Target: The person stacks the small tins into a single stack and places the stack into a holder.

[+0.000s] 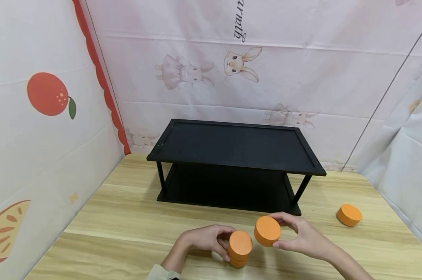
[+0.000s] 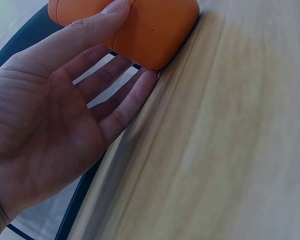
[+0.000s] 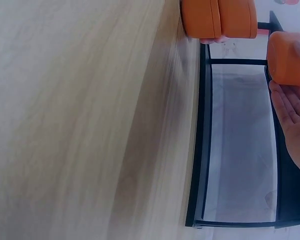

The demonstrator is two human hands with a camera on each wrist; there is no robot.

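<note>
Two orange round blocks stand stacked near the front of the table, an upper block (image 1: 240, 244) squarely over a lower block (image 1: 238, 264). My left hand (image 1: 208, 238) grips this stack from its left side; in the left wrist view the thumb lies across the front of the orange blocks (image 2: 157, 37) and the fingers reach behind. Just right of the stack, my right hand (image 1: 303, 238) holds a third orange block (image 1: 267, 231) between thumb and fingers. The right wrist view shows that block (image 3: 284, 60) raised off the table, apart from the stack.
A black two-tier shelf (image 1: 232, 144) stands behind the hands, its lower tier (image 1: 228, 186) close to the tabletop. Another orange round block (image 1: 349, 215) lies on the wood-grain table (image 1: 127, 229) at the right. Printed cloths (image 1: 204, 89) hang at the back and sides.
</note>
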